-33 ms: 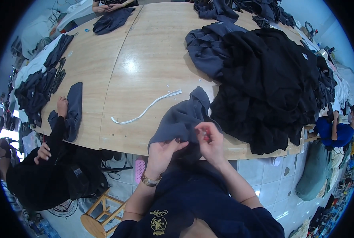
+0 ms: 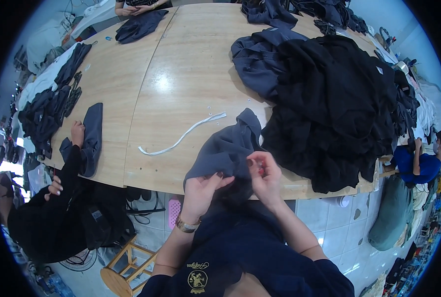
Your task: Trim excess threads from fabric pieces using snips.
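A dark grey-blue garment piece (image 2: 220, 148) lies bunched at the table's near edge, partly hanging over it. My left hand (image 2: 203, 193) pinches its near edge between thumb and fingers. Just right of the cloth is my right hand (image 2: 266, 182), its fingers curled together. A small reddish thing shows between those fingers, too small to name. Whether a thread runs from it to the cloth cannot be seen. Beyond the garment, a thin white strip (image 2: 183, 134) curves across the wooden table (image 2: 176, 89). Several tiny clear bits lie near the strip's far end.
To the right rises a large heap of black garments (image 2: 334, 94), with a grey-blue garment (image 2: 262, 59) against it. At the left, a co-worker's hand (image 2: 78, 132) rests on a grey cloth piece (image 2: 92, 131). A wooden stool (image 2: 119, 274) stands at the lower left.
My right hand has shifted slightly to the right, away from the cloth. My left hand stays on the garment's edge. The co-worker's lower hand at the left has moved a little.
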The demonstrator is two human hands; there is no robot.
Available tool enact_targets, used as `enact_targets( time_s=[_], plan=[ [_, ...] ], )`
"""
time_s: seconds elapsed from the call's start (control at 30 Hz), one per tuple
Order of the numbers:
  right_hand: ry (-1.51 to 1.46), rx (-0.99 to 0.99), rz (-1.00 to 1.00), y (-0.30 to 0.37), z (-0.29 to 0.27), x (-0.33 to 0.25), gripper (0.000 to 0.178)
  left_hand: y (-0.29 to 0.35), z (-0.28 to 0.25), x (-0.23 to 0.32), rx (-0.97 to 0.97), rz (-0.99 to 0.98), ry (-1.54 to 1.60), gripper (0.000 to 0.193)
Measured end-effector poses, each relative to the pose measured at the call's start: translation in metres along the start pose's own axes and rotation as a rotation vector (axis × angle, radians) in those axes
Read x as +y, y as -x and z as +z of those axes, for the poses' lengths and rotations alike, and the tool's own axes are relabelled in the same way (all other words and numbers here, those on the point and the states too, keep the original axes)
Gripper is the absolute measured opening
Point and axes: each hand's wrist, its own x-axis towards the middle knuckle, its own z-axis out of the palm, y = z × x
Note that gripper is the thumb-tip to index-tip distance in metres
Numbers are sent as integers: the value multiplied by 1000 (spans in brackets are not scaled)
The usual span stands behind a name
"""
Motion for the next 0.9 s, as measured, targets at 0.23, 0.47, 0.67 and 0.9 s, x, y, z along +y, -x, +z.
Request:
enact_targets(
  time_s=[0.23, 0.47, 0.67, 0.9],
  plan=[
    [81, -119, 65, 7, -5, -5, 14, -2, -2, 0, -17, 3, 54, 23],
    [407, -321, -35, 9, -8, 0, 19, -3, -1, -2, 29, 97, 0, 23],
    [455, -359, -74, 5, -5, -7, 20, -3, -3, -4, 39, 104, -13, 22],
    [464, -285, -107, 4, -3, -4, 19, -3, 0, -5, 84, 110, -32, 22]
  ],
)
